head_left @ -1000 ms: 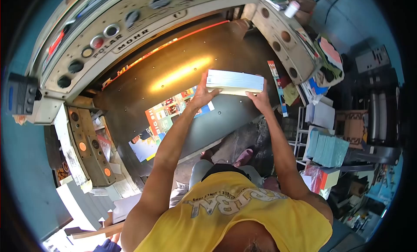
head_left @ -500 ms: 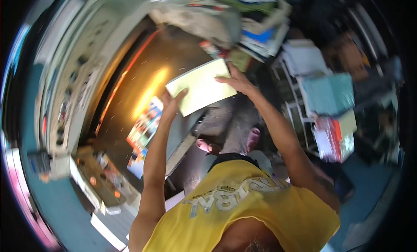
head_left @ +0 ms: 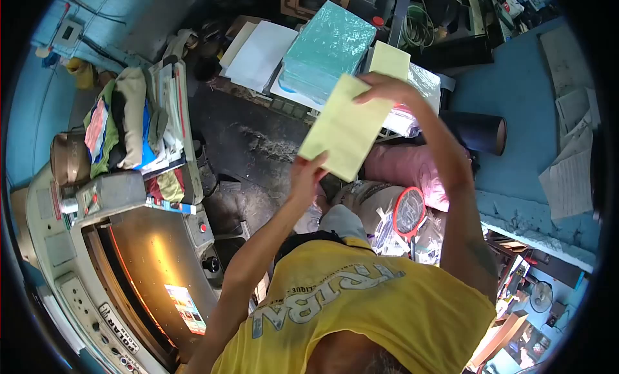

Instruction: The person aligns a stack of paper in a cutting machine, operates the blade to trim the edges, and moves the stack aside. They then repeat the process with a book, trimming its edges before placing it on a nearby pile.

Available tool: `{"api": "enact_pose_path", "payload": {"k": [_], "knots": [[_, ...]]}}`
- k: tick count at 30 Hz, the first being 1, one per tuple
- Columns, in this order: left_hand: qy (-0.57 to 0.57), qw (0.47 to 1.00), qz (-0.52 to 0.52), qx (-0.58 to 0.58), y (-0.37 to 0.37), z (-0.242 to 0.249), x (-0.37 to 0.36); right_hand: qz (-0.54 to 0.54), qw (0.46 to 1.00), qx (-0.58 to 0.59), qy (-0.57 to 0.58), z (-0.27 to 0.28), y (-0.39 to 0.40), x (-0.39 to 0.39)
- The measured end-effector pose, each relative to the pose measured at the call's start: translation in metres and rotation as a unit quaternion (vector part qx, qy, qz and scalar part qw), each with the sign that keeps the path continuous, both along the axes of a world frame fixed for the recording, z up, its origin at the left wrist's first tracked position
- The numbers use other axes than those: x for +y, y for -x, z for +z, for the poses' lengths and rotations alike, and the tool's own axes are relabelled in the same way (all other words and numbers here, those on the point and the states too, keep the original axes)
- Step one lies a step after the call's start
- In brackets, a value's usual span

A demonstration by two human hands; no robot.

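Rack [head_left: 293, 106] bears teal paper stack [head_left: 327, 48] and white sheets [head_left: 258, 55].

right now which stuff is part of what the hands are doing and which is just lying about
In use: yellow paper stack, left hand, right hand.
Lying about: teal paper stacks, cutting machine, clothes pile, red racket.

A pale yellow stack of paper [head_left: 346, 127], rectangular and flat-faced, tilts in the air, gripped at its two opposite ends

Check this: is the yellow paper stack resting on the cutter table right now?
No, the yellow paper stack is held in the air between the left hand and right hand, away from the cutter table.
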State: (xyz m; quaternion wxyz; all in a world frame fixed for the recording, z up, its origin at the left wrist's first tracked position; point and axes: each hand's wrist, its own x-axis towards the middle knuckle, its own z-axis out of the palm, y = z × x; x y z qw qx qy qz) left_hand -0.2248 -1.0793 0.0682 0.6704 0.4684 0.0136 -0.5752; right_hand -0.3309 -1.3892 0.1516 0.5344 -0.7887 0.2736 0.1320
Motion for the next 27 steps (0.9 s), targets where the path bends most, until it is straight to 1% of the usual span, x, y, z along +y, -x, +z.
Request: {"api": "enact_pose_path", "payload": {"k": [1,2,3,4,5,7,9,10,12,14,16,17,19,20,23,26,27], "knots": [[-0.003,1.000,0.014,0.021,0.018,0.002,-0.034,0.009,0.999,0.021,0.024,0.003,0.012,-0.034],[0.011,0.999,0.020,0.040,0.034,0.001,-0.065,0.013,0.998,0.032,0.052,0.017,0.021,-0.058],[0.010,0.998,0.016,0.058,0.047,-0.004,-0.095,-0.012,0.994,0.035,0.102,0.012,0.033,-0.087],[0.007,0.998,0.016,0.067,0.062,-0.018,-0.124,-0.005,0.997,0.054,0.063,0.009,0.040,-0.120],[0.014,0.996,0.015,0.084,0.071,-0.018,-0.149,0.010,0.996,0.052,0.073,0.004,0.047,-0.150],[0.004,0.995,0.014,0.095,0.083,-0.022,-0.197,-0.057,0.997,0.049,-0.006,-0.006,0.055,-0.194],[0.009,0.994,0.025,0.108,0.088,-0.026,-0.238,-0.087,0.994,0.059,-0.021,-0.013,0.057,-0.231],[0.010,0.993,0.031,0.114,0.089,-0.030,-0.253,-0.075,0.994,0.084,0.006,-0.005,0.051,-0.239],[0.012,0.994,0.037,0.107,0.090,-0.040,-0.278,-0.058,0.994,0.091,0.010,-0.018,0.046,-0.269],[0.003,0.995,0.033,0.098,0.088,-0.051,-0.294,-0.036,0.994,0.102,0.020,-0.033,0.038,-0.289],[-0.012,0.997,0.002,0.081,0.085,-0.068,-0.304,-0.009,0.993,0.114,0.032,-0.059,0.033,-0.310],[-0.019,0.997,-0.014,0.072,0.083,-0.075,-0.308,-0.020,0.993,0.112,0.025,-0.071,0.035,-0.316],[-0.017,0.999,-0.022,0.038,0.081,-0.063,-0.305,-0.041,0.993,0.109,0.007,-0.086,0.034,-0.313],[-0.017,0.999,-0.027,0.021,0.078,-0.055,-0.302,-0.046,0.993,0.104,-0.009,-0.087,0.035,-0.313],[-0.013,0.999,-0.040,0.004,0.077,-0.059,-0.302,-0.060,0.991,0.119,-0.030,-0.083,0.031,-0.311],[-0.015,1.000,-0.020,-0.018,0.087,-0.079,-0.293,-0.041,0.989,0.139,-0.010,-0.086,0.031,-0.318],[-0.010,0.999,-0.038,-0.031,0.087,-0.087,-0.282,-0.044,0.989,0.145,-0.007,-0.083,0.029,-0.317]]}}
